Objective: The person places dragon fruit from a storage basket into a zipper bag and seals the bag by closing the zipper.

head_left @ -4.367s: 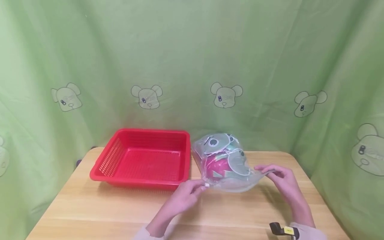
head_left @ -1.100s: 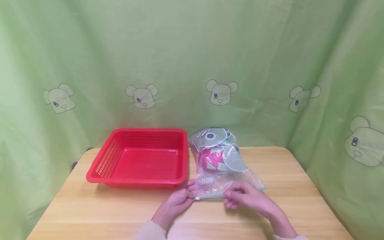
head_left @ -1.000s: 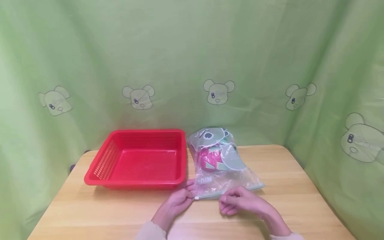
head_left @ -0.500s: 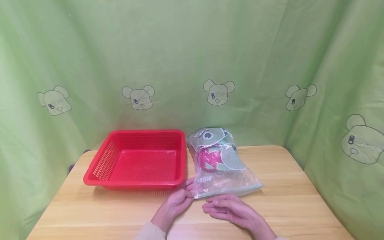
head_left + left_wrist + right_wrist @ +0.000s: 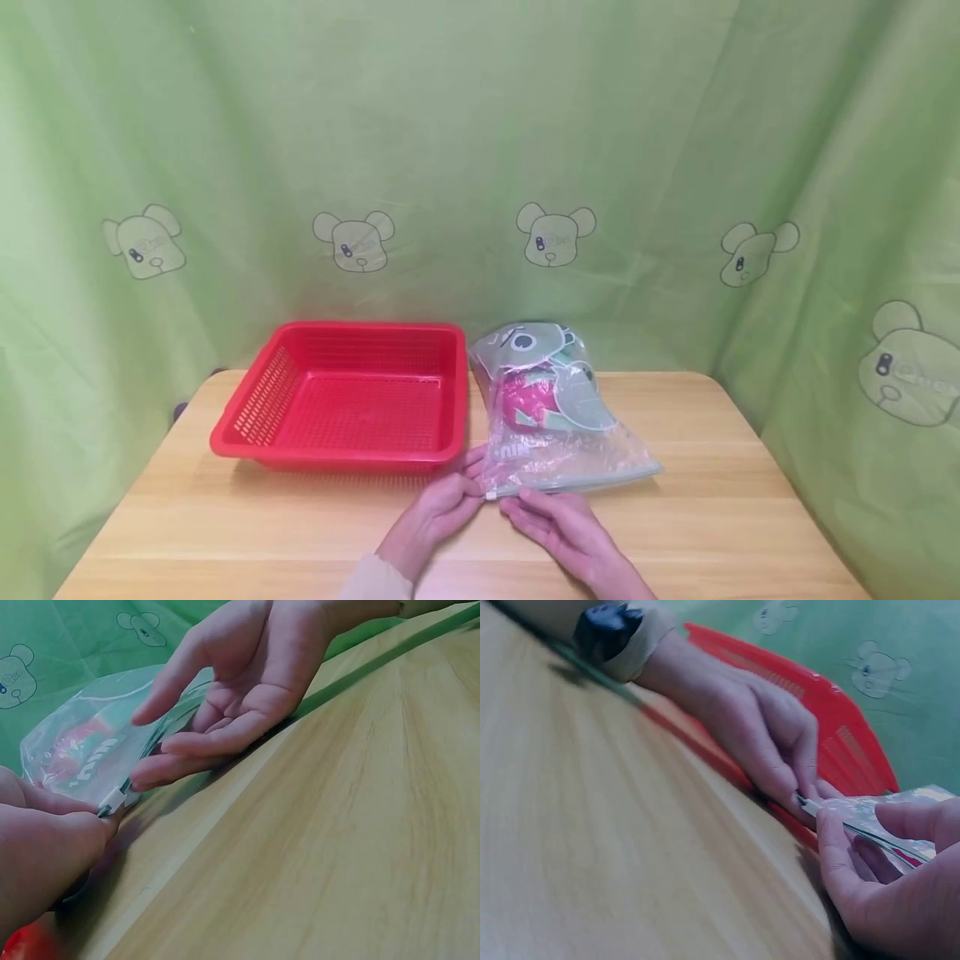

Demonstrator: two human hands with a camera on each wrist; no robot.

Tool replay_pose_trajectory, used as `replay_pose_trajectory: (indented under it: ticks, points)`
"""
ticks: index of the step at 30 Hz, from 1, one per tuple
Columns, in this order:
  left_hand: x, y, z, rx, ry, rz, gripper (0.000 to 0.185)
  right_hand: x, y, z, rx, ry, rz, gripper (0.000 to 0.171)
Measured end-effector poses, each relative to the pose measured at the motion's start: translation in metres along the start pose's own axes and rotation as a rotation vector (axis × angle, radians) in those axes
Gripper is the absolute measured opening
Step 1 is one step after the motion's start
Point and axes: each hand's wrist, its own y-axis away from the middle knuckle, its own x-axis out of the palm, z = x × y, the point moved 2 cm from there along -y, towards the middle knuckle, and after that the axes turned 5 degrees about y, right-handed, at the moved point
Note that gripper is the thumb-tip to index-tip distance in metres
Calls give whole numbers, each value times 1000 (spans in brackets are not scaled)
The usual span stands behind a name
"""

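A clear slider zip bag [image 5: 570, 458] with grey cartoon prints lies on the table, its zip edge toward me. Something pink and green [image 5: 528, 400] shows inside it; its kind cannot be told. My left hand [image 5: 438, 504] pinches the bag's near left corner, right beside the white slider [image 5: 491, 496]. My right hand [image 5: 558, 529] is at the zip edge, just right of the slider. In the left wrist view, the right hand's thumb [image 5: 169, 690] stands apart from its fingers, with the zip edge between them.
A red plastic basket [image 5: 337, 456] stands left of the bag, close to the left hand. The wooden table [image 5: 720, 533] extends to both sides. Behind it hangs a green curtain [image 5: 450, 125] with bear-head prints.
The right hand has let go of the bag's right end and moved left along the zip toward the slider, its fingers uncurling. The bag's mouth lies flatter; the left hand stays at the corner.
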Motion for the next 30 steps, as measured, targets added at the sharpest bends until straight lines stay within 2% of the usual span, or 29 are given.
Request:
replay_pose_trajectory:
  ticks: [7,20,25,30]
  points:
    - [-3,1,0,10,-41,9,76,14,-14,-8,-69,164,-135,52]
    - [0,-3,3,13,-10,34,75,22,-21,-5,-111,320,-265,51]
    - [0,0,1,5,5,25,75,24,-23,-5,-88,327,-246,51]
    - [1,1,0,-1,3,49,77,24,-25,-3,-69,354,-196,44]
